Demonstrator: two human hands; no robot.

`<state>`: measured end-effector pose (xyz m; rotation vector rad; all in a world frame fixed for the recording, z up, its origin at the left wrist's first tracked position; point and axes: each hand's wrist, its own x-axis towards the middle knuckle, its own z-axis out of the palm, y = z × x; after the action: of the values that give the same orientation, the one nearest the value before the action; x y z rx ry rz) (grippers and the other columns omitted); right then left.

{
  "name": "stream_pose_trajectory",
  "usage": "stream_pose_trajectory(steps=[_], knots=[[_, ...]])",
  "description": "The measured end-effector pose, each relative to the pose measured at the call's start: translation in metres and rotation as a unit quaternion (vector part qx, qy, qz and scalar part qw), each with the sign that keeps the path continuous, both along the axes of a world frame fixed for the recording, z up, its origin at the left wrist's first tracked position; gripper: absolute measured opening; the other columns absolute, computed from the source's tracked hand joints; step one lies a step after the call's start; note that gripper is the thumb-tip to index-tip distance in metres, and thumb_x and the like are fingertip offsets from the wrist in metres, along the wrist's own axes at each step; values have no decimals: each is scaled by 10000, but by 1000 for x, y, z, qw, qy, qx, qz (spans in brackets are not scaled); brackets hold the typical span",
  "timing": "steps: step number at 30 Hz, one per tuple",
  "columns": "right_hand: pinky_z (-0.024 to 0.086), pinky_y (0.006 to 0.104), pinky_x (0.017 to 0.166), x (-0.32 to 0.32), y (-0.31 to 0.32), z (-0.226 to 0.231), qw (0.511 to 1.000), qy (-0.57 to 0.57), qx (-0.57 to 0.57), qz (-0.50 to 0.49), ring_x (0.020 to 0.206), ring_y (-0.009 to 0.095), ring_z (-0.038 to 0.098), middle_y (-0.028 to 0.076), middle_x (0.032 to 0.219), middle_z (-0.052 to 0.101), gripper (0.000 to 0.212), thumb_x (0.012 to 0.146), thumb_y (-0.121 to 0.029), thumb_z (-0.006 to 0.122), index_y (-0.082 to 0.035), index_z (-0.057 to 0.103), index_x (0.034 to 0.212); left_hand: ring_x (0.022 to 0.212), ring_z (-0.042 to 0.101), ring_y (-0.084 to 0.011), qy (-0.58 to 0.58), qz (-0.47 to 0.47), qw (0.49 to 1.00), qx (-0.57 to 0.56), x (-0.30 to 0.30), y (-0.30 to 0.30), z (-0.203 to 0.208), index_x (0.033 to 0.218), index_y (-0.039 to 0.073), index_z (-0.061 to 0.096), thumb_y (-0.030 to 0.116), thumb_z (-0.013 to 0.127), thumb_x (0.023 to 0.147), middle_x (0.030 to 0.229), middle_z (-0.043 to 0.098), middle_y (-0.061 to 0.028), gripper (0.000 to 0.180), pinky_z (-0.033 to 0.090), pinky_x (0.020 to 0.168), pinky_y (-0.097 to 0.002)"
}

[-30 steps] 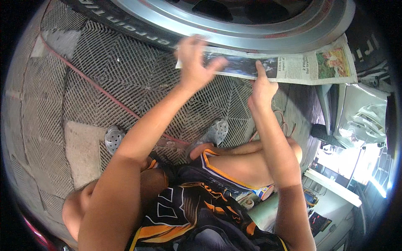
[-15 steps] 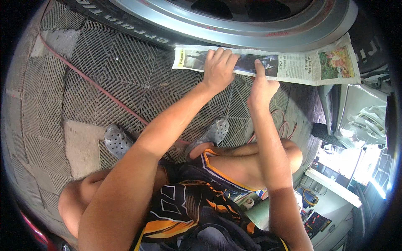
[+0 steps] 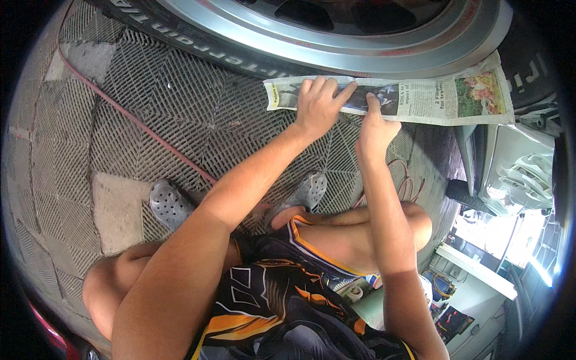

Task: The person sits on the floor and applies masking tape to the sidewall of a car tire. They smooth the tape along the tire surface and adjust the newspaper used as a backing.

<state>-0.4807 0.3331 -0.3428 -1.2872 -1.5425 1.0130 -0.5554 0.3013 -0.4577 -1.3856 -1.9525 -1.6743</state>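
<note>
Head view; left hand (image 3: pixel 318 110), right hand (image 3: pixel 377 133) on newspaper (image 3: pixel 429 99) (perhaps touching wheel (image 3: pixel 336 53))

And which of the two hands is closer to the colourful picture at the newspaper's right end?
The right hand is closer to that colourful picture; the left hand is on the newspaper farther toward its other end.

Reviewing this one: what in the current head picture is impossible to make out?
All in the head view:
- Wheel: its upper part is cut off by the top edge.
- Newspaper: the patch under the left hand is covered by that hand.
- Bright area at right: detail is washed out by glare.
- Dark-and-red items, lower right: too small to identify.
</note>
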Motion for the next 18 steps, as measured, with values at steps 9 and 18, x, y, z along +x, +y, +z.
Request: stream_pose_trajectory(steps=[9,18], knots=[[536,334,873,0,4,1,999,32,-22,23,970,181,664,112,1133,712,277,930,4,706,92,660,1189,825,522,-219,-7,11,1000,-1,0,1,1,1362,245,714,-1,702,752,847,512,2,658,316,741,-402],[531,320,871,-2,5,12,999,47,18,-13,971,165,664,106,1129,727,274,966,-82,753,99,692,1162,824,516,-210,2,16,1000,8,-2,5,0,1385,242,712,-14,695,764,838,513,6,673,319,754,-394]])
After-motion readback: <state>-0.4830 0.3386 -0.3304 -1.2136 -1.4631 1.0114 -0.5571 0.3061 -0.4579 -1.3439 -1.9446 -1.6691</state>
